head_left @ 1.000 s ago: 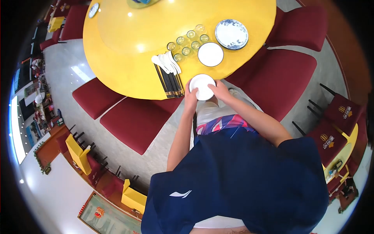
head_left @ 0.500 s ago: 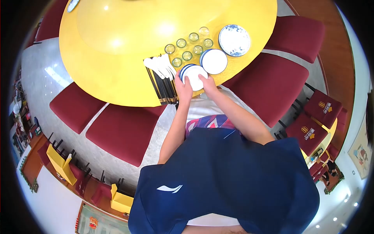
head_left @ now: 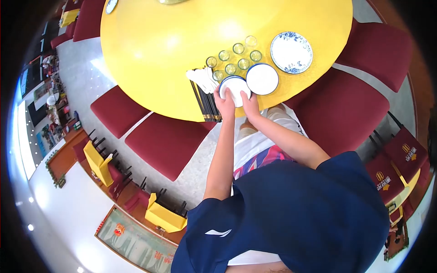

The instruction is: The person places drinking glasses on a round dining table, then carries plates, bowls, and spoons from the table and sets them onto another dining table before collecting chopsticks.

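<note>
A stack of small white dishes with blue rims (head_left: 236, 83) is at the near edge of the round yellow table. My left hand (head_left: 225, 104) grips its left side, with the thumb over the top dish. On the right side my right hand (head_left: 250, 106) is closed on the same stack, fingers mostly hidden. Touching or nearly touching it is a second stack of blue-rimmed white dishes (head_left: 262, 79). White spoons (head_left: 203, 79) lie across a row of dark chopsticks (head_left: 206, 102) just left of my left hand.
Several clear glasses (head_left: 231, 68) stand behind the dishes. Patterned blue-and-white plates (head_left: 292, 52) sit to the right on the yellow table (head_left: 154, 59). Dark red chairs (head_left: 170, 141) (head_left: 341, 109) flank me on both sides, close to the table edge.
My view has turned, so the table and its things appear further right. Both hands stay on the dish stack, which sits at about the same place by the table edge.
</note>
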The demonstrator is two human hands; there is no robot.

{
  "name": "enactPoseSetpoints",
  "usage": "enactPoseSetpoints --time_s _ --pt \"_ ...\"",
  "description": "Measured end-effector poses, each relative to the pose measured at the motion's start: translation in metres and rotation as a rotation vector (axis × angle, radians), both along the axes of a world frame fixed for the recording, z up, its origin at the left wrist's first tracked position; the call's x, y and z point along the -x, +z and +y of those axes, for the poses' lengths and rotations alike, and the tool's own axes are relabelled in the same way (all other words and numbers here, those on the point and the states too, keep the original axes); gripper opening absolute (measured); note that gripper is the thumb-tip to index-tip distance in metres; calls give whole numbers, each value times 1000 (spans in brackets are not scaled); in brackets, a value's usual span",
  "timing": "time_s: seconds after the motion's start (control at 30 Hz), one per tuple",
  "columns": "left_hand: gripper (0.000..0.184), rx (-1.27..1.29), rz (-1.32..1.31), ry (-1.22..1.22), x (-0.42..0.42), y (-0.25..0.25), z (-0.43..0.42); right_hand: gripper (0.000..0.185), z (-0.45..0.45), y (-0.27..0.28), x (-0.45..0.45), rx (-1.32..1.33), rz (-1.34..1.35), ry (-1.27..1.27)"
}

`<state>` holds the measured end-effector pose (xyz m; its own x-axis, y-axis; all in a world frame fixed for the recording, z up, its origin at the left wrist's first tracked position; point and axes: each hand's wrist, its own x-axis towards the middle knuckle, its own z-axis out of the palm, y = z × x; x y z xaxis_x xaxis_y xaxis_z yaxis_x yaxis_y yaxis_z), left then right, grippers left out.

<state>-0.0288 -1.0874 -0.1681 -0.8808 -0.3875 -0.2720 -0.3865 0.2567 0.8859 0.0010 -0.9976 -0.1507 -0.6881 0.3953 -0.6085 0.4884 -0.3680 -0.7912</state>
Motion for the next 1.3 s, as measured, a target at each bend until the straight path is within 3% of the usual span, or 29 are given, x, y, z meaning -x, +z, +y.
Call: enactPoseSetpoints --time_s 0.23,0.3,0.47,0.53,0.6,0.63,0.67,0.8,0.87,0.9,0.97,1.0,1.07,1.1,1.13,1.2,1.23,1.3 --pt "52 181 -179 -114 6 22 0 45 0 2 -3 31 96 -39" --pt "57 51 -416 -130 6 37 -1 46 -5 -4 -6 40 110 -62" --pt "59 -38 -399 -179 -4 43 -18 53 -24 -19 -14 162 36 -140" --pt "58 -195 -417 -134 -13 52 -19 59 -26 -21 -14 113 20 -127" --pt "54 -314 -329 -160 -33 51 -28 53 -31 -28 -11 151 -1 -216" --pt "54 -319 -320 -202 -46 57 -35 67 -35 -64 -11 229 66 -225" --pt "53 -323 -309 -243 -61 60 -45 65 -31 -46 -16 237 5 -164" --pt "34 -472 -186 -309 -151 74 -105 44 -35 5 -61 231 -27 -121" --pt "27 -486 -160 -369 -215 89 -151 31 -41 1 -97 219 -62 -57" --pt "27 -499 -178 -409 -252 69 -184 47 -40 -12 -122 209 -73 61" --pt "32 -440 -235 -299 -334 48 -248 45 -35 -80 -161 295 -83 178" --pt "36 -560 -270 -94 -381 39 -279 47 -58 -42 -182 235 -201 47" --pt "33 -571 -366 306 -488 13 -342 48 -67 -102 -224 354 -268 58" --pt "34 -544 -429 443 -548 -6 -377 45 -98 -75 -245 309 -297 -29" --pt "36 -613 -405 665 -610 -13 -402 41 -118 -86 -257 272 -334 21" --pt "34 -676 -361 955 -702 9 -436 38 -158 -62 -266 263 -247 447" --pt "32 -684 -304 1073 -740 7 -453 38 -183 -42 -258 251 -238 488" --pt "26 -750 -98 1265 -781 14 -474 42 -232 -6 -238 74 -174 884"
